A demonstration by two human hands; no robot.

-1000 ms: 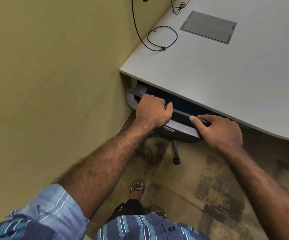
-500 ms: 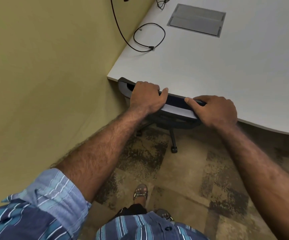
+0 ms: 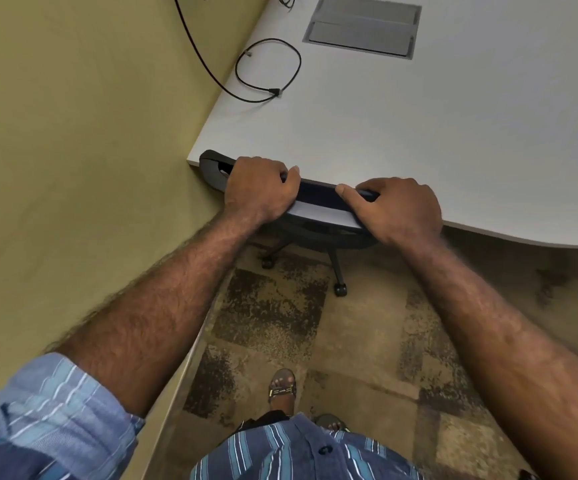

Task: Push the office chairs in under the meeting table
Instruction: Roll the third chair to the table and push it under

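Observation:
A dark office chair [image 3: 318, 206] stands tucked against the near edge of the light grey meeting table [image 3: 419, 133]. Only the top rim of its backrest, part of its base and a caster [image 3: 340, 289] show; the seat is hidden under the tabletop. My left hand [image 3: 259, 190] grips the left part of the backrest top, fingers curled over it. My right hand [image 3: 398, 207] grips the right part the same way. The backrest top touches the table edge.
A yellow-green wall [image 3: 90, 150] runs close along the left, next to the chair. A black cable [image 3: 266, 69] loops on the tabletop near a grey cable hatch [image 3: 362, 26]. Patterned carpet [image 3: 349, 341] lies below, with my sandalled foot [image 3: 282, 388] on it.
The chair has rolled forward under the table: its backrest, which stood below and clear of the table edge, now lies against it. Both hands kept their grip and moved with it.

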